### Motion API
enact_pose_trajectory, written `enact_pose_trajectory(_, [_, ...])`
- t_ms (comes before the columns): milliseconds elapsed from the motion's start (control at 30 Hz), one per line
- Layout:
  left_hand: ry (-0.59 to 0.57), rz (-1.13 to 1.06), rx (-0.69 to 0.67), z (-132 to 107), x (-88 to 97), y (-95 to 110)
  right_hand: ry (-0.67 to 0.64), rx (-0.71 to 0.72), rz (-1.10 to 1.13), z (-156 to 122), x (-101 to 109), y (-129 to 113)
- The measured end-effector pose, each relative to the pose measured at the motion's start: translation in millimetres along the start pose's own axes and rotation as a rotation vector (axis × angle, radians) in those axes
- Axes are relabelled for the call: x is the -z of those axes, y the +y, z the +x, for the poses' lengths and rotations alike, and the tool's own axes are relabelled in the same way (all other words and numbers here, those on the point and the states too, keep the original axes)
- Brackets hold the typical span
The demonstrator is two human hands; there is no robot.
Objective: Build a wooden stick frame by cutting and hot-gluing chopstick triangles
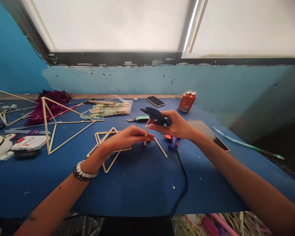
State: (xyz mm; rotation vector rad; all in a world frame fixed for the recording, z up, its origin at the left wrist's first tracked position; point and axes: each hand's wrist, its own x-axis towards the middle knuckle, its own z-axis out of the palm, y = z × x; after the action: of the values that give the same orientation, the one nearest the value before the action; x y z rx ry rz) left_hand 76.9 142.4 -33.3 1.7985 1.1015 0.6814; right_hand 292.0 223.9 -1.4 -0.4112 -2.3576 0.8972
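Observation:
My left hand (pixel 127 139) pinches a short wooden stick (pixel 146 135) upright between its fingertips, just above a flat star-like frame of thin wooden sticks (pixel 108 147) lying on the blue table covering (pixel 127 193). My right hand (pixel 174 126) grips a dark blue hot glue gun (pixel 156 116), with its nozzle end hidden by the fingers or pointing away. The gun's black cord (pixel 182 178) runs down toward the front table edge. The hands are close together, with the gun just above and right of the stick.
A larger stick pyramid (pixel 64 124) stands left, beside dark red fringe (pixel 48 108). Farther back lie bundled sticks in plastic (pixel 110 108), a phone (pixel 155 101), an orange can (pixel 187 101) and a green-handled cutter (pixel 137 119). A tablet (pixel 206 131) lies right.

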Motion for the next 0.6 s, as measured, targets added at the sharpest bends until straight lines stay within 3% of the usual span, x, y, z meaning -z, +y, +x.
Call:
enact_pose_trajectory(100, [0.012,0.065,-0.033,0,-0.7,1,-0.061,0.028,-0.033,3,-13,1])
enact_pose_trajectory(300, [0.119,0.144,-0.033,0,-0.9,8,0.008,0.024,-0.081,3,-18,0])
enact_pose_trajectory(433, [0.296,-0.002,-0.089,-1,0.1,5,0.023,0.006,-0.098,2,-18,-3])
enact_pose_trajectory(600, [0.307,-0.097,-0.085,1,-3.0,-4,0.038,0.015,-0.153,1,-21,-2])
